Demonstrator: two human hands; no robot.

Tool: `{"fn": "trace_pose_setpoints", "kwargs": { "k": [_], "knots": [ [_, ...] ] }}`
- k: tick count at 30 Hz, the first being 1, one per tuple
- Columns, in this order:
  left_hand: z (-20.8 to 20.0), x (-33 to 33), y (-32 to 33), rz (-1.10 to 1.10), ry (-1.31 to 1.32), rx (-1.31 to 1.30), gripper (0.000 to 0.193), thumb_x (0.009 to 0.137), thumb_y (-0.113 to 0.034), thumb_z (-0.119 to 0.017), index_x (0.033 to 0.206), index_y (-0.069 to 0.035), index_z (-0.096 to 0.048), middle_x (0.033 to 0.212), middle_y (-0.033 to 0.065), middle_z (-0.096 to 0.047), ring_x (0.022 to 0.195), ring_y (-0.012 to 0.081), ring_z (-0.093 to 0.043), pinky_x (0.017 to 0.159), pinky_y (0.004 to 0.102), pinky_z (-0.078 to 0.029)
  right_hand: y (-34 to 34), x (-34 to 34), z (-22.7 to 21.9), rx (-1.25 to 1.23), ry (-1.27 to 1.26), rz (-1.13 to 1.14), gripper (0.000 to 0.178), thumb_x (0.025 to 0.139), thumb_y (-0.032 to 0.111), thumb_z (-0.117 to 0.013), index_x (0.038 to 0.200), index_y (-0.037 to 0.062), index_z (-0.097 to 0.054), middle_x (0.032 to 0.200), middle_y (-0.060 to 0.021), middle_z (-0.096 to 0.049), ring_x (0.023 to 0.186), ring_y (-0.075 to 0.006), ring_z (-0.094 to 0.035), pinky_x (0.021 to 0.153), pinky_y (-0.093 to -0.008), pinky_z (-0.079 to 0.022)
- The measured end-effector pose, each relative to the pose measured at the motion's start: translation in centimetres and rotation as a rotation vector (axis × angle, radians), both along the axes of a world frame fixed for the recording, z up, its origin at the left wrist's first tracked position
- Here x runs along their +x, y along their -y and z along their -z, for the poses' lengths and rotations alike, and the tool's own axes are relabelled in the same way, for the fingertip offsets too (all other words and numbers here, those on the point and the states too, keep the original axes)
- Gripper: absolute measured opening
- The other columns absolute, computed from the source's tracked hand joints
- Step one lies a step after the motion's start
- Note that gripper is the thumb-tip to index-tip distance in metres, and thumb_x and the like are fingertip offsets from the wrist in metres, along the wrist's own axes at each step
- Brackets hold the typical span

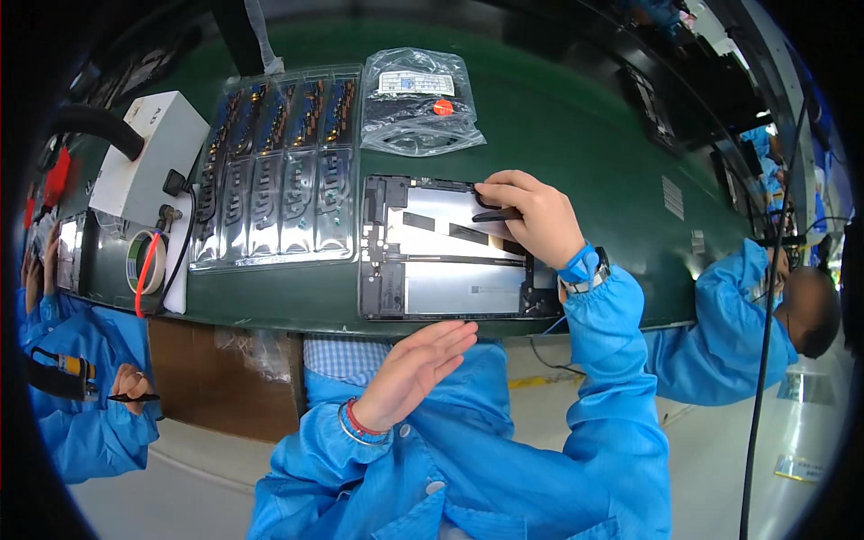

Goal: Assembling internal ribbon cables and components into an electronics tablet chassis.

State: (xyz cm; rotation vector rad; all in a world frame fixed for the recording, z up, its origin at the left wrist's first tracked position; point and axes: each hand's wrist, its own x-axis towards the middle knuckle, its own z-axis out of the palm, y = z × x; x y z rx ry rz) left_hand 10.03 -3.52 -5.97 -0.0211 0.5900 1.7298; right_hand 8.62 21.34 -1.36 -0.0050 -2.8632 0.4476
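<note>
An opened tablet (450,292) with silver battery panels and a black frame lies at the near edge of the green bench. Over its right half my right hand (537,216) is closed around black tweezers (495,216), whose tips point left just above or against the silver panel; contact cannot be made out. My left hand (412,373) is held in front of the bench edge, palm turned up and inward, fingers stretched out with nothing in them. It is close to the tablet's near edge but apart from it.
A clear plastic tray (270,261) of small circuit parts sits behind left, beside a clear bag (418,126) with a label. Further left are a white box (157,153), a tape roll (144,261) and cables. A cardboard box (220,378) stands below; co-workers sit on both sides.
</note>
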Motion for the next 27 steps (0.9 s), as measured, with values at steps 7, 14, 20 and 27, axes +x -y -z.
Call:
{"fn": "trace_pose_setpoints", "kwargs": {
  "k": [7, 14, 20, 27],
  "knots": [
    [0.4, 0.7, -0.3, -0.11, 0.034, -0.005, 0.029, 0.089, -0.008, -0.042, 0.114, 0.005, -0.048, 0.124, 0.018, -0.047, 0.117, 0.0248, -0.044, 0.095, 0.0327, -0.037, 1.8, 0.4, -0.7, 0.164, 0.063, 0.05, 0.04, 0.065, -0.003, -0.055, 0.102, 0.0122, -0.062, 0.099, -0.003, -0.057, 0.079, -0.0253, -0.06, 0.068, -0.0316, -0.05],
    [1.1, 2.8, 0.1, -0.17, -0.216, -0.034, 0.029, 0.088, -0.012, -0.049, 0.114, 0.002, -0.051, 0.111, 0.0099, -0.057, 0.106, 0.017, -0.052, 0.088, 0.0281, -0.042, 2.5, 2.8, -1.1, 0.05, 0.157, 0.017, 0.038, 0.069, 0.005, -0.056, 0.106, 0.0148, -0.06, 0.103, -0.0038, -0.055, 0.087, -0.0254, -0.058, 0.074, -0.0349, -0.048],
    [-0.6, 5.4, -6.5, -0.564, -0.257, 0.067, 0.03, 0.084, -0.004, -0.052, 0.113, 0.0, -0.046, 0.106, 0.0049, -0.053, 0.095, 0.0141, -0.05, 0.085, 0.0285, -0.041, 2.0, 2.7, -1.8, -0.001, 0.186, 0.023, 0.041, 0.066, 0.0, -0.052, 0.106, 0.0084, -0.061, 0.104, -0.0127, -0.056, 0.092, -0.0304, -0.056, 0.08, -0.0351, -0.045],
    [-4.3, 7.3, -6.8, -0.724, -0.397, 0.001, 0.008, 0.078, 0.001, -0.051, 0.085, 0.002, -0.056, 0.077, 0.0011, -0.053, 0.071, 0.0082, -0.047, 0.065, 0.0241, -0.04, 3.1, 5.1, -5.8, -0.236, -0.254, 0.032, 0.046, 0.064, -0.008, -0.048, 0.105, 0.0074, -0.061, 0.099, -0.0133, -0.056, 0.089, -0.029, -0.055, 0.078, -0.0302, -0.045]
  ]
}}
